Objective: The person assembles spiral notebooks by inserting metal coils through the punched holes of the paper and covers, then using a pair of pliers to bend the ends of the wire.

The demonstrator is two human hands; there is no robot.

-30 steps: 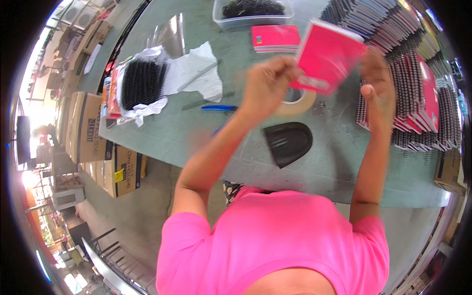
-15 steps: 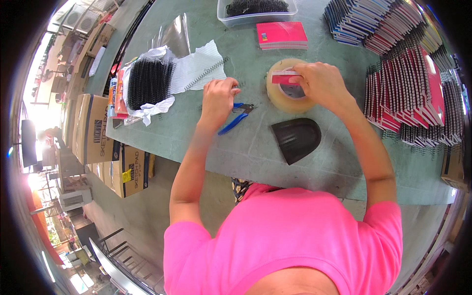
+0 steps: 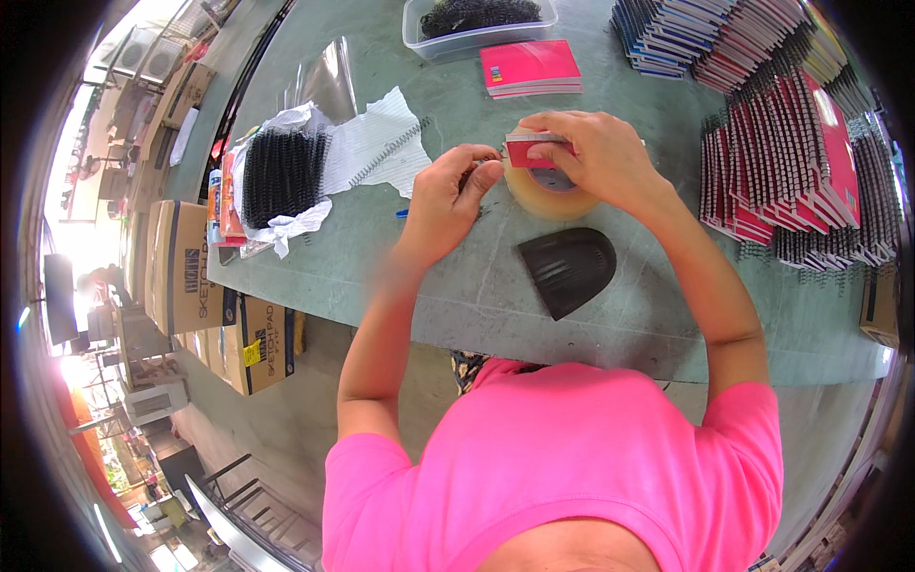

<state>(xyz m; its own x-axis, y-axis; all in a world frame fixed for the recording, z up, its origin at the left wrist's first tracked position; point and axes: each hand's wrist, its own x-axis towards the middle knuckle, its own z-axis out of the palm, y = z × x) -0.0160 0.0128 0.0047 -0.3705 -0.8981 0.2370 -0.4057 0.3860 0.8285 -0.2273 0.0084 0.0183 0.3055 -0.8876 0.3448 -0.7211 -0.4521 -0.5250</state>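
In my right hand [image 3: 599, 157] is a small red-covered notebook [image 3: 529, 153], its pages' edge facing away from me. The fingers grip it above a wide roll of clear tape [image 3: 548, 198], which lies flat. My left hand [image 3: 450, 198] is closed in a pinch beside the notebook's left edge. Something thin and dark, like a wire binding coil [image 3: 474, 168], shows at its fingertips, mostly hidden. Under that hand, the blue-handled cutters [image 3: 402, 214] show only a blue tip. A black curved, cup-like piece [image 3: 569, 273] lies nearer to me.
Black coils [image 3: 284, 181] lie on crumpled paper [image 3: 381, 148] at left. Behind are a clear tub of coils [image 3: 419, 38] and a stack of red notebooks [image 3: 532, 69]. Coil-bound notebooks [image 3: 782, 157] are piled at right. Cardboard boxes [image 3: 176, 272] stand left of the table [image 3: 429, 310].
My left hand has moved right and up to the notebook's left edge, covering most of the cutters. My right hand keeps the notebook over the tape, now tilted a little. The view has shifted slightly.
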